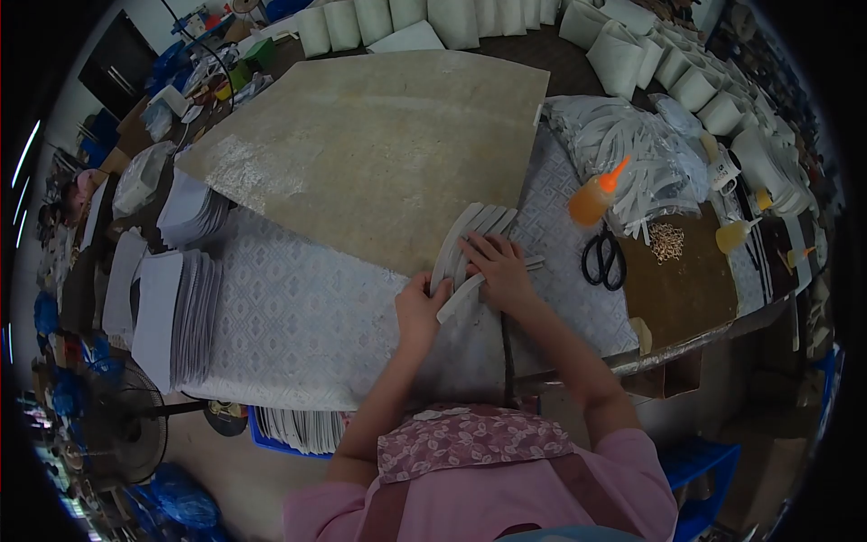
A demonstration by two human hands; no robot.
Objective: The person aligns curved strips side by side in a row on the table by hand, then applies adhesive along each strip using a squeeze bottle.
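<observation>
Several pale, curved strips (452,247) lie fanned side by side across the near edge of a large beige board (361,144). My left hand (421,305) is closed on the near left end of the strips, thumb and fingers at one strip that angles to the right. From the right, my right hand (499,269) bends its fingers over the strips and grips them near the middle; its thumb is partly hidden. Black-handled scissors (603,260) lie to the right of my right hand. Beyond them is a bottle of amber liquid with an orange nozzle (591,200).
At left are stacks of white sheet pieces (161,316). A plastic bag of pale strips (623,144) lies at right, near a pile of small tan bits (666,242) on a brown board (682,294). White curved pieces (452,23) line the far side.
</observation>
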